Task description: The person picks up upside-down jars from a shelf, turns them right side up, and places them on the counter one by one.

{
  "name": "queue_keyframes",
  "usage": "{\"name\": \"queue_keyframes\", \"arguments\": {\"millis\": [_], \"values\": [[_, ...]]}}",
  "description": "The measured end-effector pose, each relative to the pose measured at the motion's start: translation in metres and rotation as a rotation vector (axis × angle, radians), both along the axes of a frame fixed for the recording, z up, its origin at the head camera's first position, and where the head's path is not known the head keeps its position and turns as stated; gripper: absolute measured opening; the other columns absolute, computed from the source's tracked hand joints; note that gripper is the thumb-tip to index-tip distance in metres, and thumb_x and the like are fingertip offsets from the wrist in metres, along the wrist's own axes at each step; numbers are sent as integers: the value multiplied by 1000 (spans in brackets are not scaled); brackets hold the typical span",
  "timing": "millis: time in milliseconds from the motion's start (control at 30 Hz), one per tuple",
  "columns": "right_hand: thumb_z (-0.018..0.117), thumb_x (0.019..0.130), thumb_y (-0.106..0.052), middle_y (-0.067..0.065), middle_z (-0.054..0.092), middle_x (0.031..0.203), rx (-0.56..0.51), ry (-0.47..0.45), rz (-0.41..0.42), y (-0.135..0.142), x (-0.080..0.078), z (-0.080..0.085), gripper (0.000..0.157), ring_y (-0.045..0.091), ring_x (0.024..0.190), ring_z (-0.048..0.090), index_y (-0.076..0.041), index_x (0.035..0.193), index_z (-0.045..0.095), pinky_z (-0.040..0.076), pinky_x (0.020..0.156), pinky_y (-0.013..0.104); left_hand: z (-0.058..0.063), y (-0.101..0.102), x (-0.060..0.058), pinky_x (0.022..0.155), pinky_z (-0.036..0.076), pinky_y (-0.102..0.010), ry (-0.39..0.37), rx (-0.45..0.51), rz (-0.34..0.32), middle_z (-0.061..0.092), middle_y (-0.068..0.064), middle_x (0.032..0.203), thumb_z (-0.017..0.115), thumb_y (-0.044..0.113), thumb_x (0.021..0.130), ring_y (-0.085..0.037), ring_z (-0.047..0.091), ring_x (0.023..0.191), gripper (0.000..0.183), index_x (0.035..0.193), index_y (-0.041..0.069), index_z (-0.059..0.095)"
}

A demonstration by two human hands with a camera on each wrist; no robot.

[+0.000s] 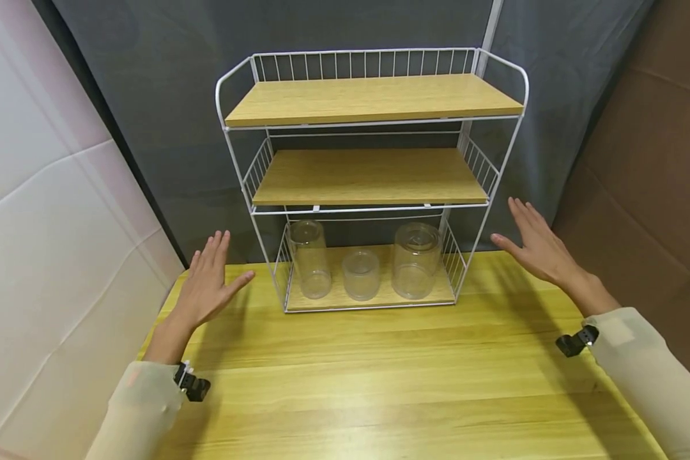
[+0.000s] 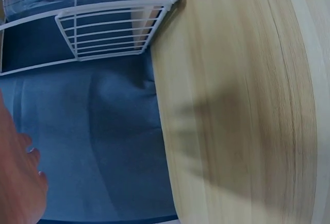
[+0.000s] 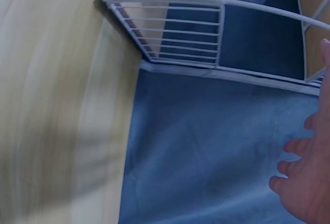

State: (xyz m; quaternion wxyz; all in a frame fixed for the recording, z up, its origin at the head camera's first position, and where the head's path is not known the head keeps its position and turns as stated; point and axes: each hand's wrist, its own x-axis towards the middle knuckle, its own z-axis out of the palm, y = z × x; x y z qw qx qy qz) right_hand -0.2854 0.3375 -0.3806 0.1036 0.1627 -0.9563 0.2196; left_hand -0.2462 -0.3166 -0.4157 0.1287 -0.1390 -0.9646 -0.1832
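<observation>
1. The white wire rack (image 1: 370, 176) stands between the left hand (image 1: 209, 284) and right hand (image 1: 535, 246), touching neither; its wide base probably steadies it.
2. On its bottom shelf (image 1: 336, 303), the tall container (image 1: 309, 259) sits nearest the left hand, the wide container (image 1: 416, 260) nearest the right, the short container (image 1: 361, 275) between; the spacing presumably prevents knocks.
3. Both hands hold nothing, fingers extended and thumbs spread wide, hovering over the tabletop (image 1: 356, 370), perhaps so the rack's front stays unobstructed.
4. Only the head view shows both hands whole; the wrist views show the left side guard (image 2: 111, 28) and right side guard (image 3: 178, 32) closer.
</observation>
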Motion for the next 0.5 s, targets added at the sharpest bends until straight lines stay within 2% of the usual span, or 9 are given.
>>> {"name": "queue_keyframes", "arguments": {"millis": [200,333,500], "values": [[56,106,-52,15,5,178,-63,25,20,-6,3,12,92,42,163,4,-15,172,3,12,123,77,5,5,6,131,4,-63,54,49,-7,4,-23,176,54,60,104,-44,6,162,101,170,7,-1],[56,105,-50,13,6,178,-103,36,31,-11,2,17,91,42,163,4,-18,172,3,11,122,79,6,11,9,132,9,-60,186,87,-12,12,-20,176,52,68,102,-43,15,161,102,171,8,7],[56,105,-51,12,6,178,-139,42,36,-17,2,24,90,41,163,5,-21,172,3,10,123,78,10,24,12,132,13,-57,360,146,-15,22,-16,175,43,85,95,-43,24,159,110,170,7,19]]}}
